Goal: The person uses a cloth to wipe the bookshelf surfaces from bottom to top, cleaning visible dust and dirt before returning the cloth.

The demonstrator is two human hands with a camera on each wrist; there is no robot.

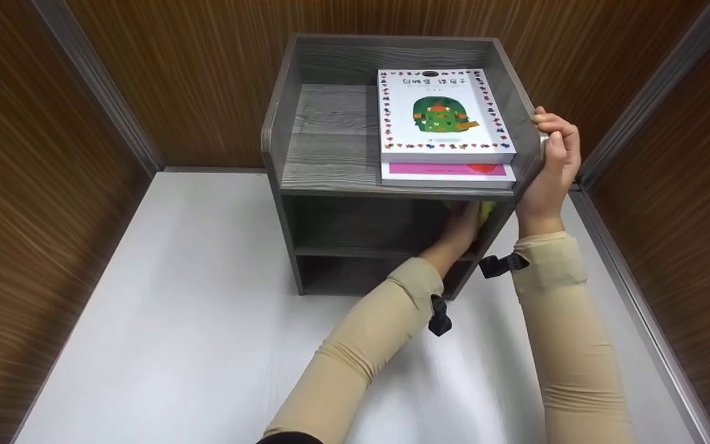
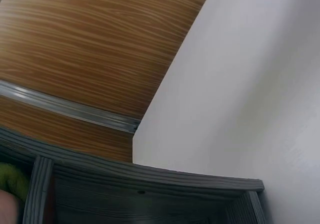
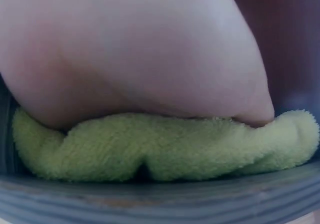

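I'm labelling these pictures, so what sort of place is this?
Probably a small work booth: wood-grain panels on three sides, metal strips in the corners, and a white surface under the grey shelf unit.

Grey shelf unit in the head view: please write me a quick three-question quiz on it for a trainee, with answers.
1. True or false: in the head view, the two stacked books lie on the lowest level of the grey shelf unit.

2. What does the reaching hand, the one inside the unit, touch?
A) a paper cup
B) a fuzzy yellow-green cloth
C) a wooden spoon

3. Short answer: where is the other hand?

Key:
1. False; they lie on the top level.
2. B
3. Gripping the side panel beside the books, from outside the unit.
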